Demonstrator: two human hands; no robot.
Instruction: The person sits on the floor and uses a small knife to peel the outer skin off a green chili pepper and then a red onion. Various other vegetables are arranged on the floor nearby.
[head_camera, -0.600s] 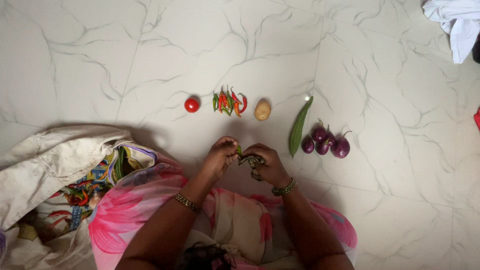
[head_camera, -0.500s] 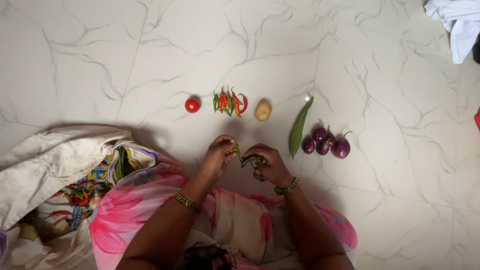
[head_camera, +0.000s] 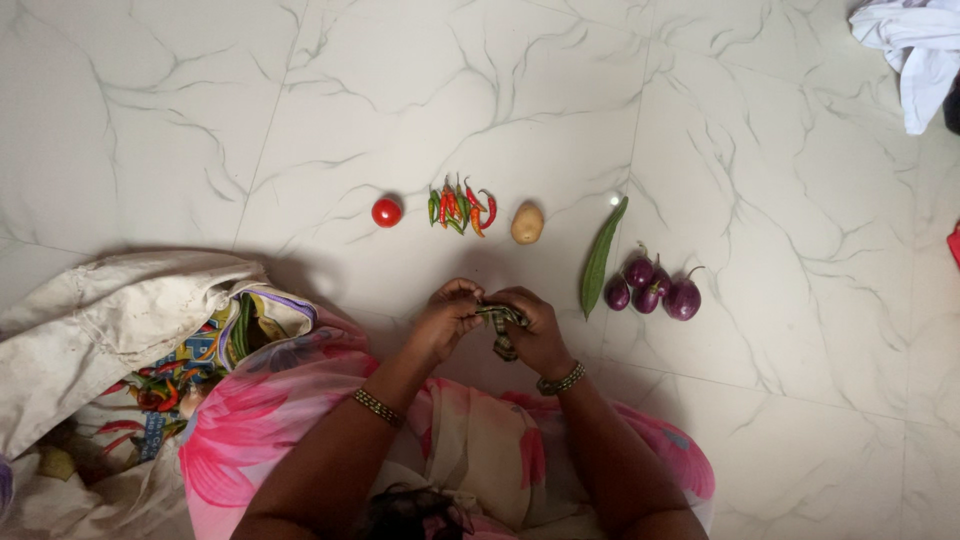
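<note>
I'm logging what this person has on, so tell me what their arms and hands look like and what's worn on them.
Both arms are bare, with no sleeves showing below the elbows and no gloves. The left hand has a gold-coloured beaded bangle on its wrist. The right hand has a darker, greenish-gold bangle on its wrist. I can't make out any rings.

Floor (head_camera: 500, 90): polished white marble-look tile w/ grey veins, glossy. Tomato (head_camera: 386, 212) smooth, shiny. Aubergines (head_camera: 652, 288) glossy purple skin. Potato (head_camera: 527, 223) matt, dull tan. Chillies (head_camera: 459, 207) waxy sheen. Bag (head_camera: 100, 320): coarse off-white cloth, matt, creased. Bangles (head_camera: 376, 406) look metal. White cloth (head_camera: 915, 50) soft, matt.
</note>
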